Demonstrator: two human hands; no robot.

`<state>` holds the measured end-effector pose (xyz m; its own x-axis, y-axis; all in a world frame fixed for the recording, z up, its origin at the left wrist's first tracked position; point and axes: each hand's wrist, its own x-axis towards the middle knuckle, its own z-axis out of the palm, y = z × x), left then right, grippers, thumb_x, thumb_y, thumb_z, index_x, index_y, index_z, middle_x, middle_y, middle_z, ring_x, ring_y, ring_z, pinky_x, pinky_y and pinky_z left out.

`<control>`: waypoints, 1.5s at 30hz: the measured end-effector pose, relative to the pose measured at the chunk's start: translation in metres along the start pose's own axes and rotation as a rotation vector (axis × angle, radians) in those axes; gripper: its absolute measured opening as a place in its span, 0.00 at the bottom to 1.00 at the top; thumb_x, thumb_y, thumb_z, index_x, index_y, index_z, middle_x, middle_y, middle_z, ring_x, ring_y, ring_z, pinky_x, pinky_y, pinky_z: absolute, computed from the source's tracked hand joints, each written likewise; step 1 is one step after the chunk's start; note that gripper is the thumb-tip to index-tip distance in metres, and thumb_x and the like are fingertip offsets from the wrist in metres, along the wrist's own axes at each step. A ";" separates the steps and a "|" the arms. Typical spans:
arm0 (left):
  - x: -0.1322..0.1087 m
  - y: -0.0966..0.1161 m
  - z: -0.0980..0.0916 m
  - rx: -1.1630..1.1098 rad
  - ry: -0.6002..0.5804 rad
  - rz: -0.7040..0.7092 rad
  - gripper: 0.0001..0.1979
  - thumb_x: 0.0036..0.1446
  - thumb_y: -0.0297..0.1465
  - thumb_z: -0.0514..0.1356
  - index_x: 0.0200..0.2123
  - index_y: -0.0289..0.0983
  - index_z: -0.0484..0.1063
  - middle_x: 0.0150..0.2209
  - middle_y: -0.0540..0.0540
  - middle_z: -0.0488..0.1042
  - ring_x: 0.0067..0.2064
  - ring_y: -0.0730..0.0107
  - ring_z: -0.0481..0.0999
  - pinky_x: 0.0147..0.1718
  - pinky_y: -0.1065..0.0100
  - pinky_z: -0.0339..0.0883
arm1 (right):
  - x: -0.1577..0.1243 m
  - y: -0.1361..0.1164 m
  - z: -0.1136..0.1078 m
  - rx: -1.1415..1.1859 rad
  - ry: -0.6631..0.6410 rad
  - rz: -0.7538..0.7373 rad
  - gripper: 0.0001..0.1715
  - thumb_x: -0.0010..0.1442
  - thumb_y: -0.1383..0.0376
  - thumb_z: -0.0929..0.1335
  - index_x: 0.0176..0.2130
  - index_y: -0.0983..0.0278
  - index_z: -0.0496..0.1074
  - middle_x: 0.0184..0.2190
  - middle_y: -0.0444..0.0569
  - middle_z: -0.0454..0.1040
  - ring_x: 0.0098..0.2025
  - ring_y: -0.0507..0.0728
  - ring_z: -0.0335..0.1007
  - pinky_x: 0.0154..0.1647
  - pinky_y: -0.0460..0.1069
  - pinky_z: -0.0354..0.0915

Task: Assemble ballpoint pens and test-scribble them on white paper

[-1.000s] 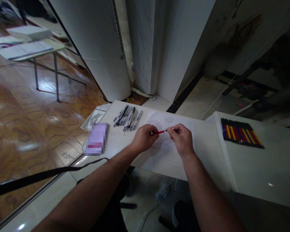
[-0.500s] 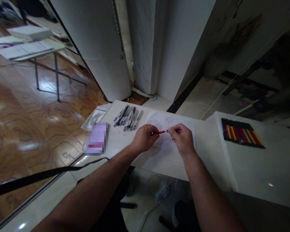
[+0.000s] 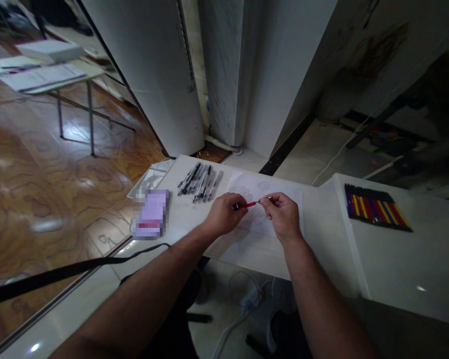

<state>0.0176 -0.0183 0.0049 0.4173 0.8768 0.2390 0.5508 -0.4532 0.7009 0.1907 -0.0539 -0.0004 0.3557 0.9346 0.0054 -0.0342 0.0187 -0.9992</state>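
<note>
My left hand (image 3: 226,213) is closed around one end of a red pen (image 3: 250,204), held level above the table. At the pen's tip, my right hand (image 3: 280,214) pinches a small piece between thumb and fingers; what that piece is I cannot make out. Under both hands lies a white sheet of paper (image 3: 265,186) with reddish scribbled marks. To the left of the paper rests a loose pile of clear and black pens (image 3: 199,182) on the white table (image 3: 226,252).
A row of red, yellow and blue pens with black caps (image 3: 377,208) lies on the white surface at right. A blurred purple item (image 3: 151,214) sits at the table's left edge. A black strap (image 3: 78,269) crosses lower left. Cables and a power strip (image 3: 252,299) are below.
Both hands keep their hold on the red pen and the small piece at its tip, almost in the same place. The view has shifted very slightly.
</note>
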 end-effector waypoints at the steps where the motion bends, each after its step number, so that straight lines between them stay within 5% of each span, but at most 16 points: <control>1: 0.000 0.000 0.000 -0.002 -0.001 -0.001 0.04 0.49 0.26 0.64 0.31 0.37 0.75 0.29 0.48 0.75 0.32 0.69 0.72 0.33 0.68 0.64 | 0.000 0.000 0.000 0.002 -0.002 -0.002 0.15 0.47 0.57 0.75 0.32 0.64 0.74 0.21 0.42 0.72 0.19 0.48 0.59 0.19 0.44 0.56; 11: 0.005 -0.007 -0.010 0.004 0.071 -0.205 0.04 0.52 0.31 0.62 0.31 0.37 0.76 0.28 0.49 0.77 0.30 0.70 0.73 0.31 0.68 0.62 | 0.004 0.010 -0.005 -0.277 -0.034 -0.060 0.13 0.50 0.60 0.73 0.37 0.63 0.78 0.33 0.49 0.79 0.31 0.54 0.72 0.33 0.50 0.68; 16: 0.006 -0.009 -0.012 0.014 0.110 -0.293 0.05 0.52 0.33 0.63 0.32 0.37 0.75 0.28 0.49 0.76 0.29 0.70 0.72 0.30 0.68 0.61 | -0.001 0.016 -0.001 -0.627 -0.163 -0.216 0.10 0.53 0.66 0.70 0.37 0.61 0.80 0.34 0.48 0.79 0.29 0.54 0.70 0.35 0.51 0.67; 23: 0.006 -0.012 -0.014 0.026 0.141 -0.325 0.05 0.51 0.33 0.63 0.30 0.37 0.73 0.27 0.49 0.75 0.29 0.71 0.71 0.29 0.69 0.60 | -0.008 0.019 0.007 -0.850 -0.342 -0.331 0.12 0.57 0.69 0.68 0.40 0.58 0.80 0.38 0.48 0.78 0.39 0.56 0.73 0.43 0.50 0.67; 45: 0.006 -0.017 -0.015 0.188 -0.053 -0.443 0.06 0.50 0.34 0.61 0.31 0.38 0.74 0.29 0.48 0.76 0.30 0.69 0.71 0.27 0.69 0.56 | -0.013 0.010 0.020 -1.131 -0.416 -0.361 0.19 0.62 0.69 0.64 0.50 0.57 0.75 0.43 0.48 0.74 0.46 0.55 0.69 0.48 0.47 0.63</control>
<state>-0.0001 -0.0031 0.0040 0.1469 0.9848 -0.0930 0.8028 -0.0638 0.5929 0.1672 -0.0592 -0.0101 -0.1501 0.9845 0.0912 0.8947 0.1745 -0.4111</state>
